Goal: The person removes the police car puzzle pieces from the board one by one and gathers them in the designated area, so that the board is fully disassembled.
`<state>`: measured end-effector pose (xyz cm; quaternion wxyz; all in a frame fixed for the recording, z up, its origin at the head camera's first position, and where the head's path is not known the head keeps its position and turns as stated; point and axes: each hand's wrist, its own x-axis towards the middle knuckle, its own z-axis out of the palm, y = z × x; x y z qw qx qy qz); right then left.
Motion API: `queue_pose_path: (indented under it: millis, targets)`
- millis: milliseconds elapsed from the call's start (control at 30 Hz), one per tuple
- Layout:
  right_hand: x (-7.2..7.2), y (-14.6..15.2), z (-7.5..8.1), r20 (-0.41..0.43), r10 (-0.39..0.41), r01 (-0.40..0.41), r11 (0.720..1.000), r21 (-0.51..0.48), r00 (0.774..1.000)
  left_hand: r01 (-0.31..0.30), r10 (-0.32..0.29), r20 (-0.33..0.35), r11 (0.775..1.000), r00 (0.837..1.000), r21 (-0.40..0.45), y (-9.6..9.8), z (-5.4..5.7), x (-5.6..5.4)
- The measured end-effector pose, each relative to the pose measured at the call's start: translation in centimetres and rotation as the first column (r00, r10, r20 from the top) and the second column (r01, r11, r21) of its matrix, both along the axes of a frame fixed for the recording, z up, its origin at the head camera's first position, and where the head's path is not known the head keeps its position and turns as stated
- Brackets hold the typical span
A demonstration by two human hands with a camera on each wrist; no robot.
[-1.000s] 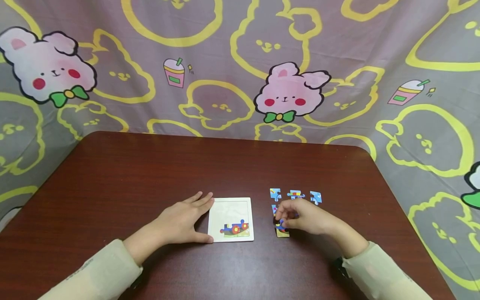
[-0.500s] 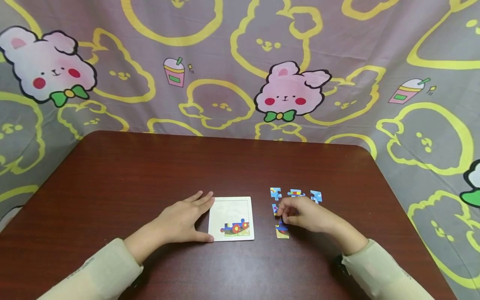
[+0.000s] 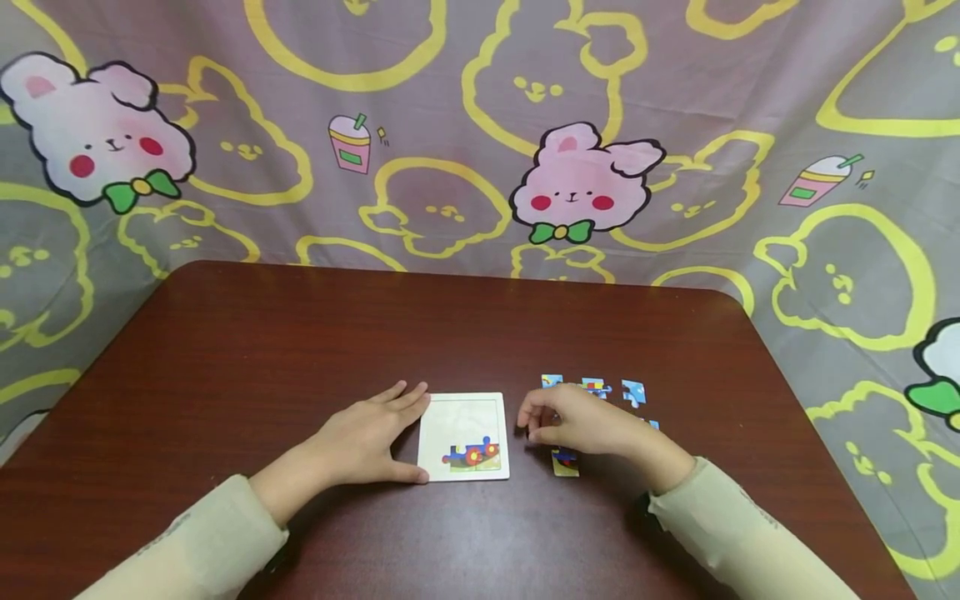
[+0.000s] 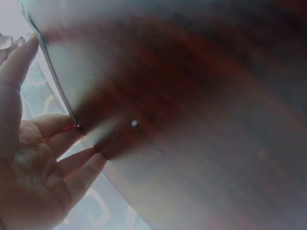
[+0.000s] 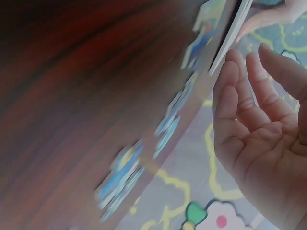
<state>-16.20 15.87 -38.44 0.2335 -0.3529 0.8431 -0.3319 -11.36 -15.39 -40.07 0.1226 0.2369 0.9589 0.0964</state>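
Note:
A white square puzzle tray (image 3: 461, 417) lies on the table, with joined puzzle pieces (image 3: 472, 457) in its lower right part, showing red wheels and blue. My left hand (image 3: 363, 437) rests at the tray's left side, fingers spread, fingertips and thumb right at the edge. My right hand (image 3: 581, 417) hovers just right of the tray, thumb and fingers curled towards each other. I cannot tell whether it pinches a piece. Beneath it shows a loose puzzle piece (image 3: 566, 462). In the right wrist view the right hand (image 5: 261, 115) appears palm-side, fingers bent.
Further loose pieces lie to the right: a sky-blue corner piece (image 3: 633, 392), a multicoloured piece (image 3: 596, 387) and another blue piece (image 3: 552, 380), partly covered by the hand. The dark brown table (image 3: 337, 333) ends at a patterned curtain (image 3: 442, 108).
My right hand has moved left from the loose pieces towards the tray, its fingers now near the tray's right edge. The left hand and the tray have stayed in place.

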Motion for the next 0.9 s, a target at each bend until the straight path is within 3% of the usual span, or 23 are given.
queue_pose_path:
  millis: [533,900]
  targets:
    - [0.5,-5.7,0.4,-0.066,0.161,-0.156,0.984,0.081,0.985,0.005,-0.005,0.008,0.999,1.000,0.031,0.2,0.2,0.1]
    - [0.9,-6.6,0.0,-0.120,0.160,-0.140,0.977,0.160,0.980,0.014,-0.013,-0.008,0.999,1.000,0.043,0.1,0.1,0.2]
